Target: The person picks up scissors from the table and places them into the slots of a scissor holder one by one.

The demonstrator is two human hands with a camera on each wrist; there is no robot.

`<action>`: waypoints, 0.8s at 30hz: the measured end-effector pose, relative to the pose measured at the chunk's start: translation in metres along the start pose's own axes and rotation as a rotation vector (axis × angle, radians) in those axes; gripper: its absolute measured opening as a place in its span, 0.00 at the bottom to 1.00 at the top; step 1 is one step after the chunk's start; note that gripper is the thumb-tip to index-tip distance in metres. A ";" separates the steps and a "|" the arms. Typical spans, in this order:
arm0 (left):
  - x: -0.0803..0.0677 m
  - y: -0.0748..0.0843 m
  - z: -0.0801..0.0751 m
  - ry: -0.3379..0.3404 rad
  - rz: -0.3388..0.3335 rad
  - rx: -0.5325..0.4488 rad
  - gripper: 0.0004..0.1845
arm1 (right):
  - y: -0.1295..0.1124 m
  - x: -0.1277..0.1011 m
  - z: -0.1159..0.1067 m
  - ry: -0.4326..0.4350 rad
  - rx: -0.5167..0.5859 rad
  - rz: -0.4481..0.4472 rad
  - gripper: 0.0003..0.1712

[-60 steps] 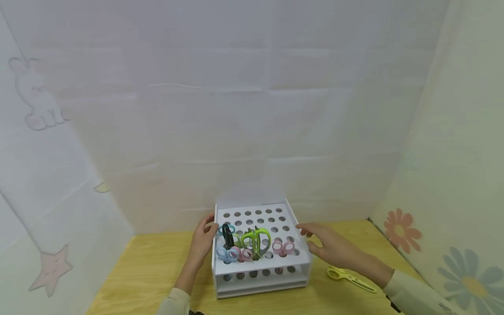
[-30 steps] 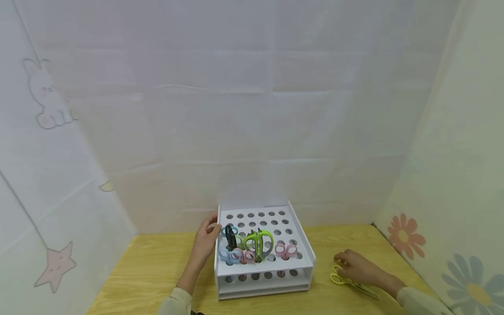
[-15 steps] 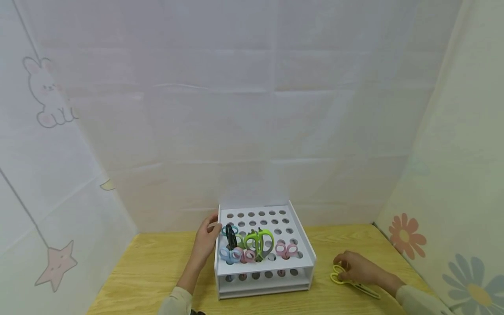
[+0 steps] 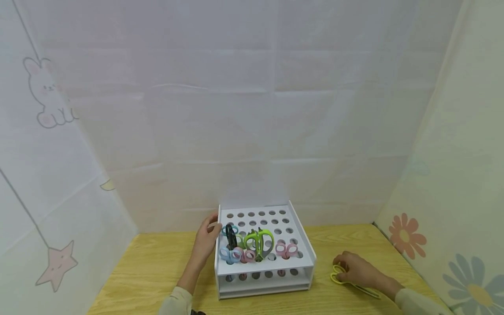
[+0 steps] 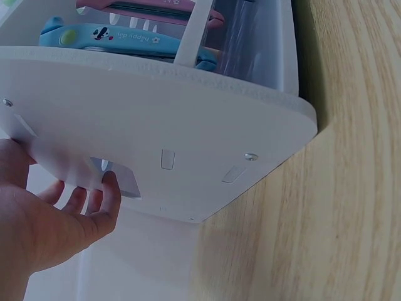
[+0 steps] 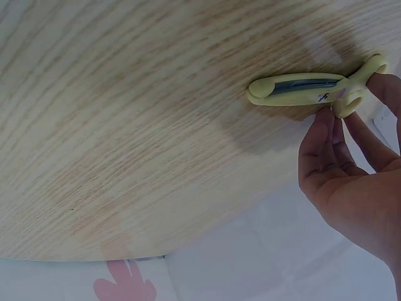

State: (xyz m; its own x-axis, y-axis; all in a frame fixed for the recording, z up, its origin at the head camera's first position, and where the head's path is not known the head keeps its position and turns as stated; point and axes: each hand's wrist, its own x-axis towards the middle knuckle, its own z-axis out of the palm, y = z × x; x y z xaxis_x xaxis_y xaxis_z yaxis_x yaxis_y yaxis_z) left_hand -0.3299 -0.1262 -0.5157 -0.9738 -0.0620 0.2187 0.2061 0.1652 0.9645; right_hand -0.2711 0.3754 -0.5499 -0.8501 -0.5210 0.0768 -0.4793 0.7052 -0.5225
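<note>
A white rack with round holes stands on the table. My left hand holds its left side panel; in the left wrist view, fingertips of that hand reach the panel's cutout. My right hand pinches the ring handles of the yellow scissors, whose blades carry a cover. These scissors lie at the table's surface, right of the rack. Upright in the rack are light blue scissors, black scissors, green scissors and pink scissors, among others.
The wooden table extends on both sides of the rack. A white sheeted wall closes off the back, and side walls with printed flowers and a star stand left and right.
My right hand has left the rack's right side and moved right and down onto the yellow scissors, taking hold of their handles. The left hand has stayed at the rack.
</note>
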 end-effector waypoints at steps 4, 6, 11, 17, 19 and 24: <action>0.000 0.000 0.000 -0.003 0.003 -0.007 0.25 | -0.002 0.001 -0.001 0.021 -0.003 -0.007 0.20; 0.000 0.001 0.000 -0.003 0.005 -0.007 0.25 | -0.004 0.002 -0.001 0.045 0.001 -0.017 0.22; 0.000 0.001 0.000 0.000 0.006 -0.002 0.25 | -0.007 0.004 0.001 0.134 0.010 -0.041 0.25; -0.001 0.001 0.000 -0.001 0.000 -0.006 0.25 | -0.014 0.006 0.003 0.206 0.157 0.014 0.25; -0.001 0.000 0.000 0.001 0.001 -0.007 0.24 | -0.017 0.007 0.002 0.200 0.274 0.049 0.26; 0.001 -0.002 -0.001 -0.003 0.009 -0.008 0.24 | -0.023 0.007 0.000 0.176 0.566 0.097 0.25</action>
State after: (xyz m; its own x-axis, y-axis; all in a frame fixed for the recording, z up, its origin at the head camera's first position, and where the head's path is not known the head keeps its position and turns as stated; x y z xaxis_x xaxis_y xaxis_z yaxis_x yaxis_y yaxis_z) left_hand -0.3309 -0.1273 -0.5172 -0.9722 -0.0576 0.2268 0.2155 0.1580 0.9636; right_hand -0.2664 0.3555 -0.5370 -0.9308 -0.3452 0.1201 -0.2479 0.3547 -0.9015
